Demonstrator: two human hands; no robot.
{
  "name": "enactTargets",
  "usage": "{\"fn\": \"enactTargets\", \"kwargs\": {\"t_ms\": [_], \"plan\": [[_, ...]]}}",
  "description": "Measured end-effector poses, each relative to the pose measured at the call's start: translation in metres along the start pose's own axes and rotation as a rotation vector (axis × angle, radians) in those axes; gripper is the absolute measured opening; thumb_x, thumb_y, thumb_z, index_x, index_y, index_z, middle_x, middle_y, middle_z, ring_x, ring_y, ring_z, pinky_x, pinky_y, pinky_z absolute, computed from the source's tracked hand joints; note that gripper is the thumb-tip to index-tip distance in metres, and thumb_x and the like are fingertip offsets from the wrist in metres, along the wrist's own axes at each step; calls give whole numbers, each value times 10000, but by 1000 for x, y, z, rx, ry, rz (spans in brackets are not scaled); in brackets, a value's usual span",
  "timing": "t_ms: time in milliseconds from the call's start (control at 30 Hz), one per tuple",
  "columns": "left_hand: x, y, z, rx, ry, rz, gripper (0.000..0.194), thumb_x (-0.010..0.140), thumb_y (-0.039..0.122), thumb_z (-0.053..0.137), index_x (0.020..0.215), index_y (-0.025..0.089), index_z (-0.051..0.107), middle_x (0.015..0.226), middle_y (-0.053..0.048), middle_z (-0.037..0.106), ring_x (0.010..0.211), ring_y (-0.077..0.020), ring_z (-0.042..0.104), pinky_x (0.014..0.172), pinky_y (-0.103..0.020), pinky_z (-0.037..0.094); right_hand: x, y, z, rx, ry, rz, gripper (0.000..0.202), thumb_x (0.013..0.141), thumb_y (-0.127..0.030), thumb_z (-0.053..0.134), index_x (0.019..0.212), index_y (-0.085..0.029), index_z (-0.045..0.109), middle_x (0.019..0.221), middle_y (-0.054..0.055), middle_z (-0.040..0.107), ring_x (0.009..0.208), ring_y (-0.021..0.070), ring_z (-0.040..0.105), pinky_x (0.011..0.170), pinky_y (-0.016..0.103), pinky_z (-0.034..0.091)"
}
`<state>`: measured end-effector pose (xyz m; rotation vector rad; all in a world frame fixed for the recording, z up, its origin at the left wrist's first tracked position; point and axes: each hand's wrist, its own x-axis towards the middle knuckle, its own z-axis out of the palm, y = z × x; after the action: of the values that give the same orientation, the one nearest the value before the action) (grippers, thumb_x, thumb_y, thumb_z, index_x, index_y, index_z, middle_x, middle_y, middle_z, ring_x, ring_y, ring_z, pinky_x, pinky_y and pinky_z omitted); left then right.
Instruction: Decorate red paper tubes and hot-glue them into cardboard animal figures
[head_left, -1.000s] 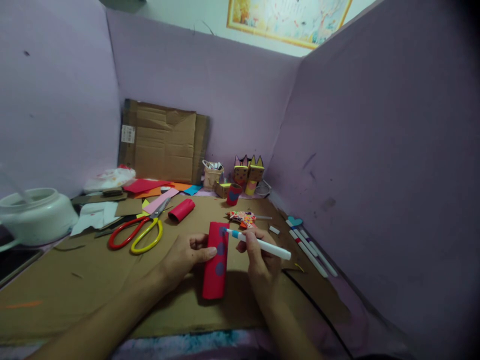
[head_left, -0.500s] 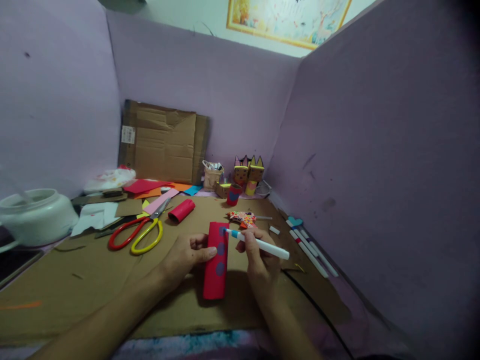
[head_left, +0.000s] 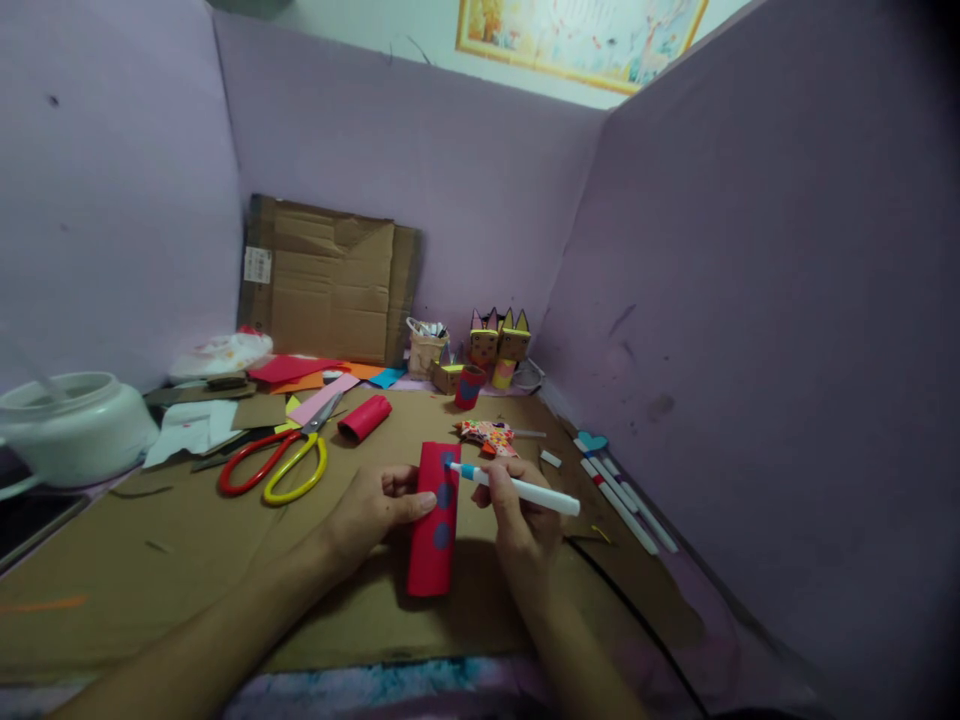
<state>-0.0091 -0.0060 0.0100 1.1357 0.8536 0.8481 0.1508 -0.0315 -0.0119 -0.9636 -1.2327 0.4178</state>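
Observation:
My left hand grips the left side of a red paper-covered tube, thumb on its front face. Purplish-blue dots run down the tube's front. In my right hand is a white marker pen with a blue band, held like a pencil. Its tip touches the topmost dot near the tube's upper end. Beyond the tube lies a glue gun in a colourful floral pattern. A small white pen cap rests to the right of it.
Scissors with red and yellow handles lie at left, beside a shorter red tube. More markers line the right edge. A white pot stands far left. Cardboard cat figures and leaning cardboard are at the back.
The marker tip has shifted very slightly on the top dot. Both hands keep their grip, and the whole view has moved a little.

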Motion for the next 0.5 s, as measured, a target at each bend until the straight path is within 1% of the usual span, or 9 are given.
{"fn": "enactTargets", "kwargs": {"t_ms": [167,367,500], "plan": [[-1,0,0,-4,-9,0,449,518,367,825,870,121,692,729,-35,680,642,-152,583,617,-255,462,0,-2,0,47,41,-45,258,889,-337,510,710,-180,609,578,-22,561,547,123,532,541,248,416],[-1,1,0,5,-16,3,426,526,363,820,853,122,692,762,-47,687,666,-162,583,620,-254,457,0,-1,0,22,-17,-25,249,891,-337,516,728,-174,611,605,-13,571,560,124,546,542,251,410],[0,1,0,3,-9,7,467,521,356,821,903,117,696,761,-46,686,665,-163,584,616,-251,457,-1,2,0,52,-7,-21,261,890,-333,516,705,-175,610,582,-22,556,531,115,525,523,246,400]]}}
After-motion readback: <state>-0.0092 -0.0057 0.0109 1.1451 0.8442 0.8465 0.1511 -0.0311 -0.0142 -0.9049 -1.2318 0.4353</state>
